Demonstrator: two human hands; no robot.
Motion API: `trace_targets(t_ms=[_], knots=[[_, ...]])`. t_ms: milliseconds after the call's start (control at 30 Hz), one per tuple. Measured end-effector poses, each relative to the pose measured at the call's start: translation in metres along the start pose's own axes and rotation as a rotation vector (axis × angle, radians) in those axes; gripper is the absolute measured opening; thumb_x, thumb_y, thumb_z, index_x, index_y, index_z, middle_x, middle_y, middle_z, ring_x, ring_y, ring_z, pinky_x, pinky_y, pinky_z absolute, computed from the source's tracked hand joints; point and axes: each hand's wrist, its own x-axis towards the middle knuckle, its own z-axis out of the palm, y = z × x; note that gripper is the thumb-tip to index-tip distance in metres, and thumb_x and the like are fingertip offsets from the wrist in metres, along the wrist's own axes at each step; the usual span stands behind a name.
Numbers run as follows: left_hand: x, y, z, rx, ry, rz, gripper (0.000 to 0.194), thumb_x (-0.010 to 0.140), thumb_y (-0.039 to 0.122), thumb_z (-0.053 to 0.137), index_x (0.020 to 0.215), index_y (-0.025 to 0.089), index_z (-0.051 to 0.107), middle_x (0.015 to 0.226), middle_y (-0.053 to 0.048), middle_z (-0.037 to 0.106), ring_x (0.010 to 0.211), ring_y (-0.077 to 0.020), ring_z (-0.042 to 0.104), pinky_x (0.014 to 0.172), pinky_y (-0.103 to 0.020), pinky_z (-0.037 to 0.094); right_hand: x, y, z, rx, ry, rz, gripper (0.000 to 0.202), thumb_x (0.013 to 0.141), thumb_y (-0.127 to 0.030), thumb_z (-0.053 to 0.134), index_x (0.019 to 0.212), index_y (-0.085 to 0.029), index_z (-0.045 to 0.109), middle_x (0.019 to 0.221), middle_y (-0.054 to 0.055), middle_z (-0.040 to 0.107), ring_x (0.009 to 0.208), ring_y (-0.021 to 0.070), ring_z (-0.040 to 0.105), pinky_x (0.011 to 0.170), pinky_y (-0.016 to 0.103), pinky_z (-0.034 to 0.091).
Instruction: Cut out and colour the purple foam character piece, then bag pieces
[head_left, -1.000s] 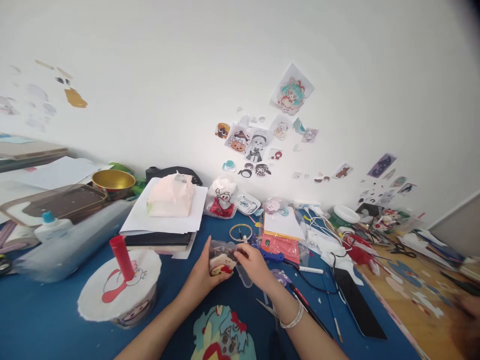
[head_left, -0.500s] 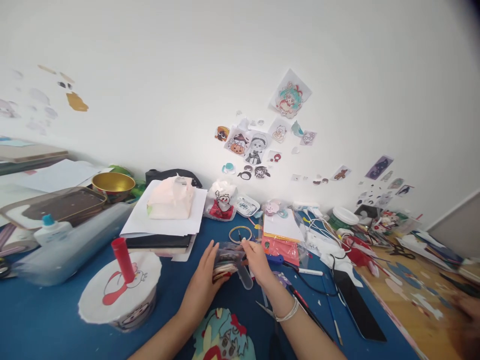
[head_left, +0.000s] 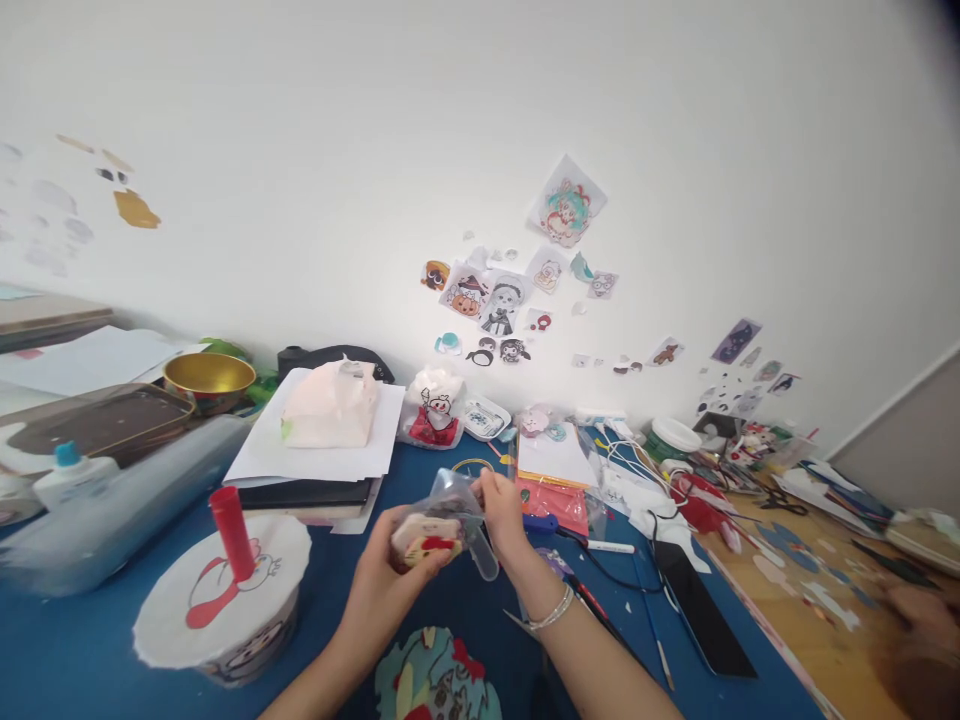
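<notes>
My left hand (head_left: 386, 580) is wrapped round a small stack of cream pieces (head_left: 427, 538) with red and yellow marks on the top one. My right hand (head_left: 501, 512) pinches the edge of a clear plastic bag (head_left: 454, 490), whose film lies against the stack. A clear rounded plastic strip (head_left: 484, 556) hangs beneath my right fingers. Below my hands, near the bottom edge, lies a painted teal cut-out (head_left: 439, 680) with a red bow. Behind the bag, a thin gold ring (head_left: 471, 463) is partly hidden.
On the left stands a white-topped tub (head_left: 225, 600) with a red tube (head_left: 232, 535) on it. A pink-white bag (head_left: 330, 405) rests on papers behind. To the right are a black phone (head_left: 705, 610), brushes, cables and a blue-handled tool (head_left: 540, 523). A person's blurred hand (head_left: 919, 620) shows far right.
My left hand has turned and moved slightly left, showing the stack's patterned face. The plastic bag has been lifted and spread between my hands. The view has shifted slightly.
</notes>
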Motion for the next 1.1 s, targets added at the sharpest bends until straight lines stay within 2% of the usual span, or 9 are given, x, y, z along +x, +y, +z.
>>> trace_targets(t_ms=[133, 233, 333, 433, 533, 633, 800, 933, 1100], knots=[[-0.002, 0.018, 0.006, -0.218, 0.121, -0.158, 0.059, 0.057, 0.047, 0.075, 0.103, 0.019, 0.051, 0.080, -0.002, 0.064, 0.060, -0.0159, 0.060, 0.045, -0.020, 0.044, -0.010, -0.006, 0.015, -0.022, -0.152, -0.064, 0.031, 0.070, -0.047, 0.061, 0.054, -0.021, 0.060, 0.054, 0.000, 0.062, 0.060, 0.0190, 0.059, 0.061, 0.030, 0.049], [0.001, 0.020, 0.012, -0.241, 0.126, -0.219, 0.058, 0.060, 0.045, 0.073, 0.107, 0.019, 0.051, 0.080, -0.002, 0.063, 0.056, -0.0139, 0.059, 0.039, -0.017, 0.038, -0.013, -0.020, 0.010, -0.007, -0.178, -0.089, 0.035, 0.078, -0.050, 0.051, 0.072, -0.019, 0.066, 0.071, 0.004, 0.069, 0.070, 0.0200, 0.063, 0.067, 0.032, 0.050], [0.007, 0.013, 0.014, -0.159, 0.148, -0.197, 0.055, 0.062, 0.043, 0.072, 0.106, 0.019, 0.050, 0.086, -0.004, 0.063, 0.065, -0.0165, 0.062, 0.047, -0.021, 0.045, -0.024, -0.034, -0.001, 0.036, -0.215, -0.137, 0.049, 0.089, -0.051, 0.030, 0.107, -0.017, 0.060, 0.098, 0.009, 0.068, 0.087, 0.0199, 0.064, 0.074, 0.032, 0.051], [0.011, 0.003, 0.015, -0.106, 0.227, -0.152, 0.058, 0.058, 0.045, 0.075, 0.102, 0.018, 0.049, 0.093, -0.006, 0.061, 0.082, -0.0212, 0.062, 0.062, -0.027, 0.051, -0.044, -0.036, 0.001, -0.031, -0.304, -0.269, 0.049, 0.090, -0.048, 0.035, 0.127, -0.019, 0.045, 0.122, 0.009, 0.057, 0.111, 0.0185, 0.054, 0.094, 0.033, 0.044], [0.010, -0.003, 0.018, -0.113, 0.235, -0.160, 0.064, 0.054, 0.044, 0.077, 0.105, 0.017, 0.049, 0.097, -0.007, 0.062, 0.091, -0.0239, 0.061, 0.074, -0.032, 0.051, -0.056, -0.028, 0.016, -0.148, -0.135, -0.265, 0.040, 0.092, -0.042, 0.034, 0.122, -0.019, 0.048, 0.123, 0.009, 0.056, 0.115, 0.0182, 0.051, 0.098, 0.033, 0.040], [0.006, -0.001, 0.021, -0.262, 0.136, -0.262, 0.062, 0.057, 0.040, 0.077, 0.110, 0.018, 0.052, 0.101, -0.008, 0.065, 0.091, -0.0239, 0.063, 0.075, -0.032, 0.052, -0.056, -0.025, 0.031, -0.166, 0.033, -0.203, 0.035, 0.094, -0.036, 0.027, 0.102, -0.021, 0.057, 0.103, 0.007, 0.065, 0.098, 0.0185, 0.060, 0.087, 0.032, 0.047], [0.006, -0.001, 0.019, -0.467, 0.101, -0.428, 0.056, 0.058, 0.029, 0.079, 0.110, 0.021, 0.057, 0.096, -0.005, 0.069, 0.082, -0.0213, 0.067, 0.060, -0.025, 0.053, -0.052, -0.039, 0.037, -0.405, -0.098, -0.260, 0.034, 0.095, -0.031, 0.030, 0.088, -0.021, 0.062, 0.083, 0.002, 0.069, 0.078, 0.0163, 0.064, 0.070, 0.026, 0.048], [0.010, -0.005, 0.013, -0.398, 0.206, -0.472, 0.051, 0.059, 0.027, 0.079, 0.105, 0.017, 0.060, 0.086, -0.005, 0.070, 0.072, -0.0181, 0.066, 0.055, -0.022, 0.051, -0.011, -0.052, 0.009, -0.741, -0.195, -0.324, 0.025, 0.093, -0.028, 0.043, 0.084, -0.024, 0.067, 0.087, -0.003, 0.069, 0.086, 0.0112, 0.063, 0.076, 0.019, 0.046], [0.013, -0.002, 0.009, -0.415, 0.201, -0.511, 0.051, 0.058, 0.037, 0.079, 0.100, 0.015, 0.061, 0.077, -0.003, 0.067, 0.058, -0.0139, 0.061, 0.046, -0.020, 0.047, 0.097, -0.050, -0.078, -1.071, 0.154, -0.041, 0.021, 0.090, -0.029, 0.051, 0.102, -0.014, 0.060, 0.106, 0.007, 0.062, 0.095, 0.0182, 0.060, 0.083, 0.038, 0.048]])
